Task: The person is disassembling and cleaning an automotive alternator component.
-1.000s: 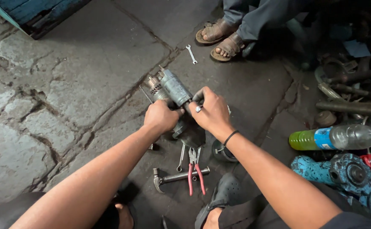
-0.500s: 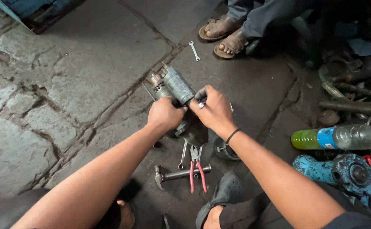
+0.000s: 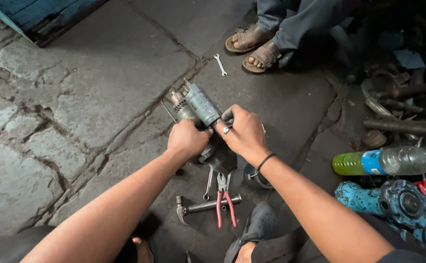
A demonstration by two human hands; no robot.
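Grey motor unit gripped by left hand and right hand, long axis slanting up-left, away from both grips; pliers below.

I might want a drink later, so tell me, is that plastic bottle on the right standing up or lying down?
Lying down. The plastic bottle rests on its side among the parts, its yellow-green liquid pooled at one end.

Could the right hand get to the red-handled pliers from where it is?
Probably yes: the pliers lie uncovered on the floor just below the right hand, but that hand grips the motor and must let go first.
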